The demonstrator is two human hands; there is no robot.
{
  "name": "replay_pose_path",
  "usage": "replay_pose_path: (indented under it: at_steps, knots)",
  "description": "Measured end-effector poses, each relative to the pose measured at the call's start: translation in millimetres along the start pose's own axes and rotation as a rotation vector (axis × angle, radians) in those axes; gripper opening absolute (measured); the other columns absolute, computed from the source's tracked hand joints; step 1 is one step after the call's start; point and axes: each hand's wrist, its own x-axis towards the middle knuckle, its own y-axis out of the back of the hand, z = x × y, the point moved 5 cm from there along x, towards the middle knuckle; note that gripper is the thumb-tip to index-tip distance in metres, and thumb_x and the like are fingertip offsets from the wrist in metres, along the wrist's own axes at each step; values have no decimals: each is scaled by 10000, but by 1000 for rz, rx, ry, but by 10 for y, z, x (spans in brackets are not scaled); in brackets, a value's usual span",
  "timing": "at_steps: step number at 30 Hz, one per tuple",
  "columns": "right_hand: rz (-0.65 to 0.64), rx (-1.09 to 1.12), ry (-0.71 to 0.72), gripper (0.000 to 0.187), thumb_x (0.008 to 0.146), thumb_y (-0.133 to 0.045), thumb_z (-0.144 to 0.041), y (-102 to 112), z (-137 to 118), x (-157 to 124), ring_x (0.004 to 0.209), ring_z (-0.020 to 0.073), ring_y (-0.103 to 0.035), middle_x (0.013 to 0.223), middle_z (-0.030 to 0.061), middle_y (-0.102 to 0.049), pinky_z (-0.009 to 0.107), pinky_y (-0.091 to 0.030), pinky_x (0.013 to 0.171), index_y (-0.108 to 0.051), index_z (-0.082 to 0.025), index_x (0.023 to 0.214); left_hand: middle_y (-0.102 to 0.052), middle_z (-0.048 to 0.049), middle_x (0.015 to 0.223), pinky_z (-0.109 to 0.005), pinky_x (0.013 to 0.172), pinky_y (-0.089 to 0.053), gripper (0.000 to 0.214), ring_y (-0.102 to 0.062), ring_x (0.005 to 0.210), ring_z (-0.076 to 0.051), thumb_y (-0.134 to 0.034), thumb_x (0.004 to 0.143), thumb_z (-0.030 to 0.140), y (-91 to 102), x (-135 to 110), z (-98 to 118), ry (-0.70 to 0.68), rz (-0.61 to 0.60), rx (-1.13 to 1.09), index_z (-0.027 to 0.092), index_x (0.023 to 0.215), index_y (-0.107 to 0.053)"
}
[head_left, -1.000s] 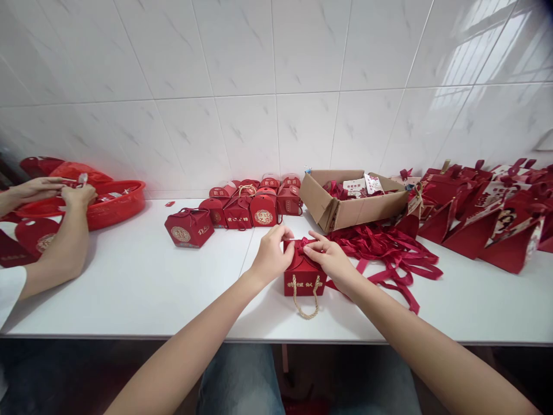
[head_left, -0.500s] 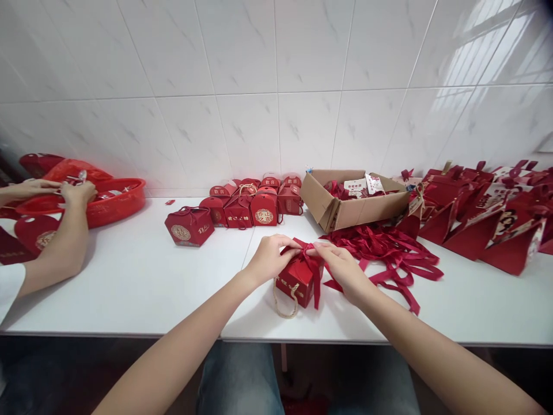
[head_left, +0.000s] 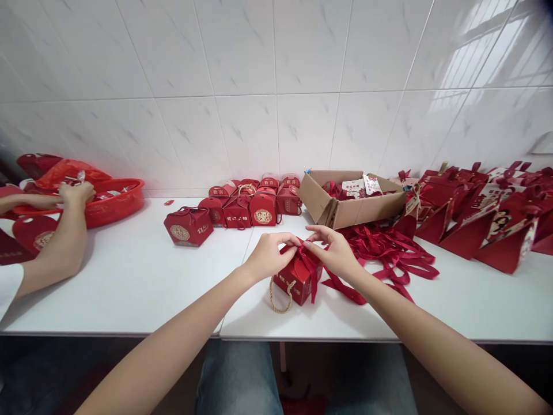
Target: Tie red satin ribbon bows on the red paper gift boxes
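Evidently, the left hand [head_left: 270, 253] and right hand [head_left: 334, 252] each held a pinching grip on the soft, slippery ribbon [head_left: 311, 270] atop the light, crushable red box [head_left: 295, 280], directly beneath them on the worktop [head_left: 129, 276], so holding near the knot seemed wisest.

L hand [head_left: 270, 256] & R hand [head_left: 334, 253] pinched, fingertips meeting, arms fwd.

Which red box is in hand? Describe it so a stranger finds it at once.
On the white table, near its front edge before the open cardboard box, sits one small red box. The left hand and right hand pinch a dark red ribbon on its top. Unlike the red boxes grouped by the wall, it stands alone, rope handle hanging forward.
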Motion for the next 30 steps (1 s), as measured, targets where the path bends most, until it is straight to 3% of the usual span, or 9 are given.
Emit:
replay_pose_path:
  at_steps: [6,12,18,25,30]
  knots:
    - [15,-273,265,272,860,-476,-200,-48,-68,-36,863,181,-635,969,66,-655,310,-487,774,-535,-211,1125,-721,-30,842,-297,760,-538,197,-659,781,-164,-512,766,150,-34,17,-60,42,7,-59,180,834,-694]
    - [50,-551,370,280,903,-402,-187,-72,-186,-90,844,199,-630,1036,82,-645,306,-470,734,-535,-213,1149,-697,-57,903,-316,781,-557,171,-659,847,-177,-522,763,147,-48,9,-90,48,37,-107,171,872,-652]
    - [76,-779,455,296,916,-365,-168,-107,-215,-103,760,189,-613,949,90,-661,280,-425,661,-580,-204,1115,-677,-50,910,-297,764,-565,158,-657,856,-167,-517,770,153,-71,5,-110,22,50,-119,179,899,-606]
    - [-42,-582,393,325,897,-357,-134,-152,-158,-96,844,187,-612,1015,83,-609,266,-457,688,-529,-228,1157,-664,-52,899,-282,765,-554,151,-649,870,-164,-505,778,147,-96,-6,-120,34,61,-130,176,905,-580]
    - [-39,-328,243,233,847,-432,-137,-106,-215,-23,845,179,-613,963,63,-621,294,-472,746,-564,-214,1023,-666,-42,897,-284,758,-538,135,-645,835,-156,-476,780,124,-88,-11,-106,12,44,-82,181,865,-563]
